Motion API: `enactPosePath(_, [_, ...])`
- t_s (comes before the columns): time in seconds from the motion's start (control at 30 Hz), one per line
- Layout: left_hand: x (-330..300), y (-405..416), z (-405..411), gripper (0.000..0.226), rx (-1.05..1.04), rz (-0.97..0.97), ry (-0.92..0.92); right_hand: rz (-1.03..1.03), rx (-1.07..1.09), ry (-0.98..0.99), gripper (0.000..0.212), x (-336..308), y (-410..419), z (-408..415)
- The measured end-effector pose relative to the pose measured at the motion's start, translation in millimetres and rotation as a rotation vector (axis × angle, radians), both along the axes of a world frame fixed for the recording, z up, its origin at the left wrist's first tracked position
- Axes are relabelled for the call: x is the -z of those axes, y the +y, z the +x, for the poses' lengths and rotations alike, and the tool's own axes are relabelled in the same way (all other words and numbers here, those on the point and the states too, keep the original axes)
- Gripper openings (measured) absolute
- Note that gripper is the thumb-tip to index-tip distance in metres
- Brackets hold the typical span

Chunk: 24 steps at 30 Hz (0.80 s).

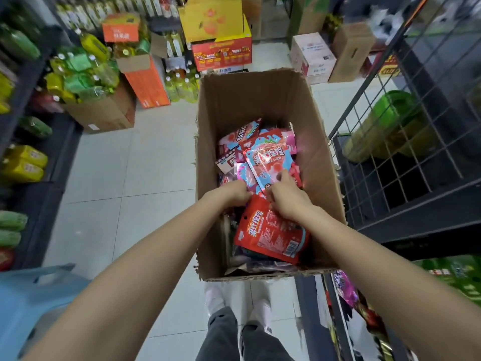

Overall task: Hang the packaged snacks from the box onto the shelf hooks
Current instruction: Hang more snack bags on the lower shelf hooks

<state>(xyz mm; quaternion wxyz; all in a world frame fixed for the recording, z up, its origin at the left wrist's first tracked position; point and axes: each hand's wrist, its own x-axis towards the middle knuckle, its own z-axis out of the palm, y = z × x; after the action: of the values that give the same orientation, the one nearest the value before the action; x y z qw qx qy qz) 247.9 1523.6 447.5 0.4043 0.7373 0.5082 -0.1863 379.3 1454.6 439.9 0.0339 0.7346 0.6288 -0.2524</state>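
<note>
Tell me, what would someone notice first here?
Two bare arms reach into the tall cardboard box on the floor in the middle. The left hand and right hand dig among bright snack packets, a blue-pink packet above a red packet.

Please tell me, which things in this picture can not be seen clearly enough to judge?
Head view only:
- Left hand fingertips: buried among packets, grip unclear.
- Snack count in the cardboard box: lower layers hidden under top packets and arms.
- Red packet small print: too small.
- Shelf hooks: none identifiable; the wire rack is blurred and cut by the right edge.
</note>
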Motion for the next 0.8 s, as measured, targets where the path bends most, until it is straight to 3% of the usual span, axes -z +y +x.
enactPosePath(0.1, [-11.3, 5.5, -0.2, 0.059, -0.267, -0.091, -0.185, 0.107, 0.014, 0.06, 0.004, -9.1, -0.3, 3.0])
enactPosePath(0.2, [-24.9, 10.7, 1.6, 0.064, -0.554, -0.193, -0.357, 0.218, 0.195, 0.195, 0.009, -28.8, 8.9, 7.8])
enactPosePath(0.33, [-44.9, 16.3, 3.6, 0.045, -0.777, -0.11, -0.603, 0.415, 0.429, 0.393, 0.009, -61.6, 21.2, 18.6])
enactPosePath(0.43, [-62.7, 16.2, 1.8, 0.05, -0.897, -0.139, -0.803, 0.495, 0.518, 0.517, 0.011, -68.6, 27.6, 24.6])
enactPosePath(0.53, [-69.2, 10.1, -5.7, 0.06, -0.875, -0.218, -0.852, 0.59, 0.801, 0.784, 0.024, -73.6, 30.0, 30.9])
enactPosePath(0.6, [-71.5, 3.7, -11.5, 0.048, -0.764, -0.263, -0.778, 0.621, 0.906, 0.879, 0.027, -79.5, 29.8, 32.2])
enactPosePath(0.7, [-79.7, -6.5, -20.1, 0.025, -0.584, -0.206, -0.659, 0.645, 0.929, 0.856, 0.027, -87.7, 29.9, 28.7])
enactPosePath(0.8, [-88.9, -11.8, -27.9, 0.032, -0.628, 0.001, -0.7, 0.666, 0.921, 0.769, 0.025, -92.7, 24.7, 26.8])
